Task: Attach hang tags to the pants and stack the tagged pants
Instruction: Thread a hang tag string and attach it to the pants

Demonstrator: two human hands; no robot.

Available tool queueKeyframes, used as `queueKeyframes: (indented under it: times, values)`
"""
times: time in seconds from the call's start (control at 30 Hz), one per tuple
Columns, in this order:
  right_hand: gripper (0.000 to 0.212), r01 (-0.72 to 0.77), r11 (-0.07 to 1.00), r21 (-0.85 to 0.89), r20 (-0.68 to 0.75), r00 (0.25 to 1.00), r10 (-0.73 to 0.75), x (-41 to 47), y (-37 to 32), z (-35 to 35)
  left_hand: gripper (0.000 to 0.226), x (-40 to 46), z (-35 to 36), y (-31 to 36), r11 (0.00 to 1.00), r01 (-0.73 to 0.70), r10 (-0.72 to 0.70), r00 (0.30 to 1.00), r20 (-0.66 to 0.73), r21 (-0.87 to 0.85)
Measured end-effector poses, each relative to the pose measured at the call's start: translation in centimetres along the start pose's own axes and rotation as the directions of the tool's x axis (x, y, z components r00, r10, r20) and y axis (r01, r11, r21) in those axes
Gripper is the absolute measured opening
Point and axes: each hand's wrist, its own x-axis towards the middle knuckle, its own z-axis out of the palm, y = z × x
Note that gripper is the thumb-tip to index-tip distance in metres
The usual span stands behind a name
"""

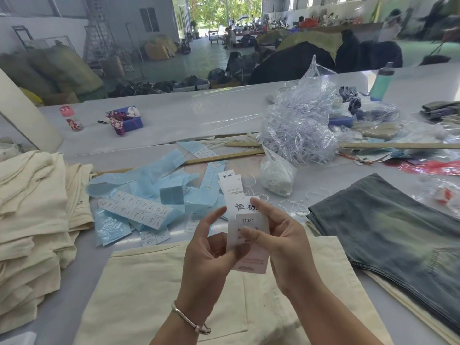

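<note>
At the tagging table, I hold a white hang tag (pixel 250 235) upright between both hands, just above a pair of cream pants (pixel 159 290) spread flat in front of me. My right hand (pixel 286 245) grips the tag from its right edge, thumb pressed across the printed face, fingers curled behind it. My left hand (pixel 211 247) pinches the tag's left edge with the thumb — the index finger is raised and slightly bent beside the tag, and a silver bracelet (pixel 191 319) sits on that wrist. The tag shows black characters at the top and "1103#" beneath them.

To my left, a stack of folded cream pants (pixel 32 220) rests on the table (pixel 174 120). To my right lies a pair of washed denim jeans (pixel 388 232). Beyond my hands are more white hang tags (pixel 230 183), loose blue sticker sheets (pixel 139 192), a small bag of white string (pixel 277 174) and a wooden ruler (pixel 224 157) — with a large clear bag of plastic fasteners (pixel 301 125) behind them.
</note>
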Motion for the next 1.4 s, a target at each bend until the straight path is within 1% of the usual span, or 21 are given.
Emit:
queueKeyframes:
  times: [0.13, 0.23, 0.3, 0.37, 0.43, 0.53, 0.6, 0.7, 0.8, 0.87, 0.9, 0.97, 1.03, 1.1, 1.17, 1.23, 1.27, 1.33, 1.37, 1.4]
  values:
    - [0.050, -0.016, 1.000, 0.023, -0.095, 0.995, 0.019, 0.7, -0.5, -1.4, 0.059, 0.2, -0.1, -0.9, 0.998, 0.064, -0.066, 0.995, 0.074, 0.023]
    - [0.033, 0.014, 0.999, -0.044, -0.148, 0.989, -0.020, 1.0, -0.4, -2.2, 0.035, 0.5, -0.2, -1.6, 0.988, 0.151, -0.149, 0.979, 0.137, -0.008]
    - [0.027, 0.019, 0.993, -0.114, -0.160, 0.986, -0.038, 1.0, 0.1, -2.4, 0.027, 0.7, -0.3, -2.3, 0.981, 0.194, -0.189, 0.963, 0.191, -0.012]
    - [0.023, 0.019, 0.981, -0.194, -0.161, 0.986, -0.050, 0.9, 0.9, -2.4, 0.031, 0.9, -0.3, -3.0, 0.972, 0.236, -0.228, 0.946, 0.232, -0.007]
    - [0.018, 0.010, 0.971, -0.241, -0.143, 0.989, -0.046, 0.6, 1.7, -2.5, 0.039, 1.0, -0.1, -3.8, 0.961, 0.275, -0.260, 0.937, 0.233, -0.033]
    - [0.011, -0.026, 0.977, -0.210, -0.145, 0.989, -0.005, 0.7, 2.8, -3.1, 0.041, 1.0, 0.1, -5.0, 0.949, 0.312, -0.295, 0.933, 0.205, -0.054]
    - [0.011, -0.048, 0.983, -0.179, -0.167, 0.986, 0.017, 1.3, 3.2, -4.0, 0.038, 1.1, 0.0, -5.5, 0.943, 0.330, -0.320, 0.933, 0.164, -0.038]
    - [0.017, -0.040, 0.957, -0.286, -0.237, 0.971, -0.030, 2.5, 3.5, -6.8, 0.031, 1.7, -1.1, -5.6, 0.935, 0.355, -0.354, 0.935, 0.033, -0.016]
    - [0.020, -0.079, 0.904, -0.421, -0.364, 0.927, -0.089, 3.9, 3.4, -11.1, 0.032, 2.9, -3.1, -5.8, 0.920, 0.392, -0.384, 0.900, -0.207, -0.004]
    - [0.020, -0.142, 0.836, -0.530, -0.402, 0.910, -0.100, 4.6, 3.7, -13.8, 0.023, 3.4, -4.3, -6.2, 0.920, 0.391, -0.361, 0.858, -0.365, 0.009]
    - [0.020, -0.179, 0.798, -0.576, -0.405, 0.910, -0.089, 4.8, 4.0, -14.7, 0.022, 3.6, -4.8, -6.5, 0.922, 0.388, -0.345, 0.839, -0.421, 0.018]
    - [0.020, -0.239, 0.727, -0.644, -0.390, 0.920, -0.044, 5.0, 5.0, -15.8, 0.024, 3.6, -5.3, -7.1, 0.920, 0.391, -0.334, 0.808, -0.485, 0.017]
    - [0.020, -0.272, 0.670, -0.691, -0.358, 0.934, 0.009, 5.0, 6.2, -16.2, 0.022, 3.5, -5.4, -7.7, 0.913, 0.407, -0.364, 0.783, -0.505, -0.027]
    - [0.020, -0.286, 0.631, -0.721, -0.339, 0.940, 0.039, 5.3, 7.0, -16.1, 0.019, 3.4, -5.4, -8.2, 0.905, 0.418, -0.393, 0.759, -0.519, -0.073]
    - [0.018, -0.278, 0.614, -0.739, -0.320, 0.946, 0.043, 5.9, 7.3, -15.6, 0.022, 3.6, -5.6, -8.6, 0.909, 0.404, -0.392, 0.742, -0.544, -0.104]
    - [0.016, -0.232, 0.588, -0.775, -0.266, 0.963, 0.029, 6.6, 7.5, -14.7, 0.020, 3.9, -6.1, -8.7, 0.911, 0.385, -0.394, 0.712, -0.581, -0.146]
    - [0.016, -0.189, 0.565, -0.803, -0.210, 0.977, 0.027, 7.1, 7.7, -13.9, 0.018, 4.0, -6.6, -8.7, 0.911, 0.376, -0.398, 0.692, -0.602, -0.169]
    - [0.015, -0.075, 0.502, -0.861, -0.051, 0.997, 0.062, 7.8, 8.5, -11.7, 0.016, 4.2, -7.4, -8.8, 0.911, 0.373, -0.394, 0.667, -0.632, -0.175]
    - [0.014, -0.014, 0.455, -0.891, 0.033, 0.995, 0.095, 8.1, 9.2, -10.5, 0.016, 4.3, -7.7, -8.9, 0.912, 0.376, -0.389, 0.666, -0.637, -0.163]
    - [0.013, 0.054, 0.382, -0.922, 0.111, 0.985, 0.129, 8.4, 9.9, -9.4, 0.016, 4.3, -7.9, -9.0, 0.914, 0.375, -0.383, 0.664, -0.642, -0.157]
